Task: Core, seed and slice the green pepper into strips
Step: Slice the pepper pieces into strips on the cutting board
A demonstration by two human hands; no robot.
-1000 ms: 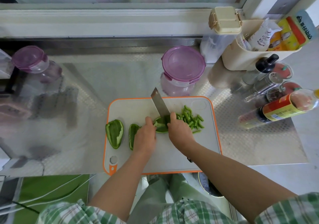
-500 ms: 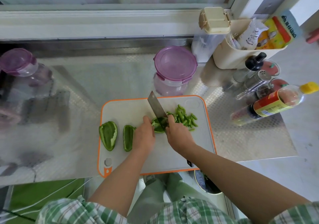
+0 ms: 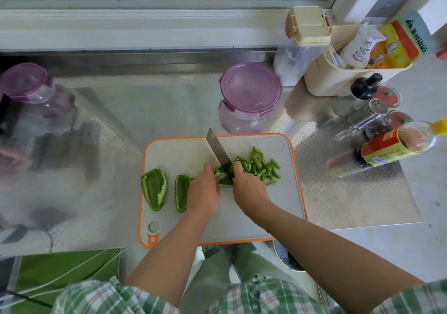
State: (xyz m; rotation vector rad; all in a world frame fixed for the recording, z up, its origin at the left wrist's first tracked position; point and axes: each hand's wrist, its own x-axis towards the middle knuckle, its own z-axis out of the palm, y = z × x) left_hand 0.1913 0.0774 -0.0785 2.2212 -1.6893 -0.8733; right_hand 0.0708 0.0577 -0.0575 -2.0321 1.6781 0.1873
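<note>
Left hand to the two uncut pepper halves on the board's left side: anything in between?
Nothing visible. The far pepper half and near pepper half lie on the cutting board just left of the left hand, the near one right beside it. That hand steadies the piece under the knife.

On the cutting board (image 3: 278, 204) pepper pieces (image 3: 154, 189) lie left, strips (image 3: 261, 166) right; a jar (image 3: 250, 91) stands behind.

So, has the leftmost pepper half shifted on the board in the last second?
No. The leftmost pepper half still lies at the cutting board's orange left edge.
</note>
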